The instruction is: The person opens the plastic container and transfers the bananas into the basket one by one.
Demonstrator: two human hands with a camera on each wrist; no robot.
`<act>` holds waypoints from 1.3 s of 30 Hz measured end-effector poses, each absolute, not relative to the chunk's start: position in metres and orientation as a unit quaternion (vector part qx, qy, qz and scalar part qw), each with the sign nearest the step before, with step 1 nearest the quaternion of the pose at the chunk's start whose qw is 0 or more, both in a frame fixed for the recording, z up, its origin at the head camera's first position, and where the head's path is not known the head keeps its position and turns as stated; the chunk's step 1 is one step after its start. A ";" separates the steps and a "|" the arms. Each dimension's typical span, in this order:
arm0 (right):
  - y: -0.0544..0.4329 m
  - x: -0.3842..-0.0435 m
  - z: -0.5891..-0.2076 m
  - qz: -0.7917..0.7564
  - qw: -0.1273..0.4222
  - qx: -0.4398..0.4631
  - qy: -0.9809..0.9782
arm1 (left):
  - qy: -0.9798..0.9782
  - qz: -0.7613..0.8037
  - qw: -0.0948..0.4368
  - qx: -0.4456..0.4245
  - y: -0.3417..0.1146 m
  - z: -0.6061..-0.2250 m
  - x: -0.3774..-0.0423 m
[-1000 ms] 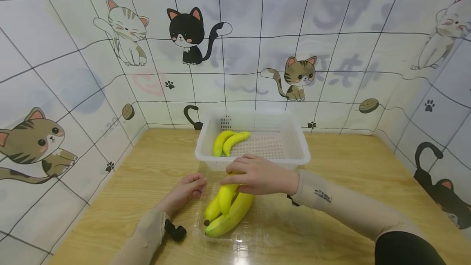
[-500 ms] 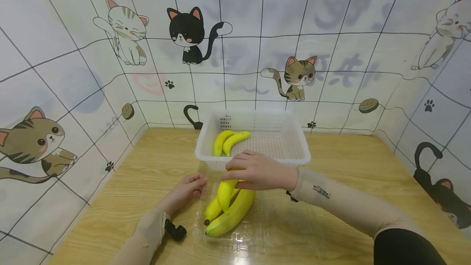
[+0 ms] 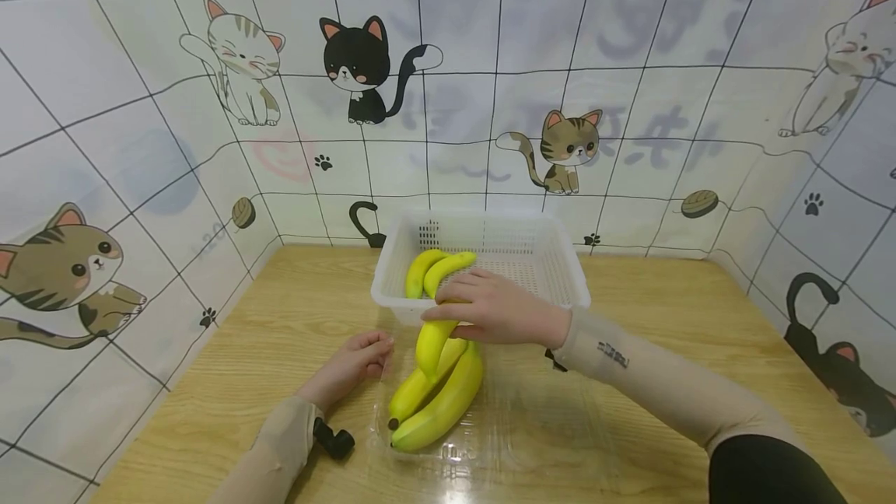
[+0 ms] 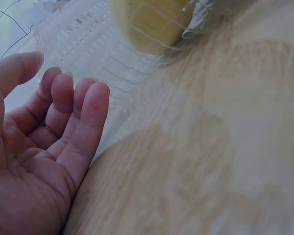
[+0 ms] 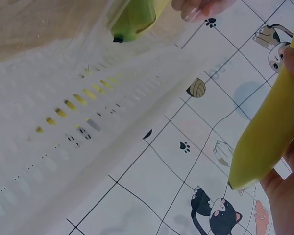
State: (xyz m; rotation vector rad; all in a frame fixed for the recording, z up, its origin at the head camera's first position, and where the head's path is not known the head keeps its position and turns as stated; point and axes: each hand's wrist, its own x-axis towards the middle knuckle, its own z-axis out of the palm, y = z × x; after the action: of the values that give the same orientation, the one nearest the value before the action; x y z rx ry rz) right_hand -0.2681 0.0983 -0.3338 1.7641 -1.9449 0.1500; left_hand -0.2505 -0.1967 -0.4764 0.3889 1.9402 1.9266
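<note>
Pinching the banana [image 3: 432, 352], which hangs beneath it, the right hand [image 3: 500, 309] could knock the white basket [image 3: 483, 236] just beyond if carried low; the left hand [image 3: 355, 358], loosely curled, appears to hold nothing.

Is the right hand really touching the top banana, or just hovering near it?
Touching. The right wrist view shows it: the right hand curls around the top banana, with the thumb lying against its surface.

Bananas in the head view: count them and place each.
5: one banana in the right hand; two bananas in the white basket; two nearer bananas in the clear container. The hand may hide others.
</note>
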 end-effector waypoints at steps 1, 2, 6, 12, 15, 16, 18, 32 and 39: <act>0.099 -0.269 -0.333 0.059 0.252 0.648 -0.716 | 0.690 0.685 0.189 0.139 -0.197 -0.476 -0.250; 0.099 -0.270 -0.333 0.062 0.250 0.647 -0.717 | 0.690 0.684 0.189 0.140 -0.197 -0.476 -0.250; 0.099 -0.272 -0.331 0.069 0.247 0.645 -0.720 | 0.690 0.685 0.189 0.138 -0.198 -0.477 -0.250; 0.100 -0.276 -0.332 0.055 0.242 0.643 -0.725 | 0.690 0.686 0.190 0.132 -0.197 -0.477 -0.249; 0.100 -0.278 -0.332 0.051 0.236 0.639 -0.730 | 0.691 0.685 0.189 0.136 -0.196 -0.477 -0.249; 0.100 -0.278 -0.332 0.052 0.235 0.639 -0.731 | 0.691 0.684 0.189 0.136 -0.196 -0.476 -0.248; 0.100 -0.280 -0.333 0.055 0.235 0.639 -0.731 | 0.691 0.684 0.189 0.137 -0.196 -0.476 -0.249; 0.100 -0.288 -0.333 0.050 0.224 0.629 -0.743 | 0.693 0.681 0.191 0.136 -0.196 -0.476 -0.249; 0.101 -0.294 -0.332 0.053 0.224 0.629 -0.743 | 0.695 0.680 0.189 0.138 -0.196 -0.474 -0.249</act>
State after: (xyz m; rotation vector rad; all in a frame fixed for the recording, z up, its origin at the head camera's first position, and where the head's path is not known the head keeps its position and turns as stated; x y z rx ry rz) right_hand -0.2943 0.1012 -0.3316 1.7361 -2.0497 0.1468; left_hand -0.2487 -0.1955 -0.4743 0.3881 1.9533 1.9128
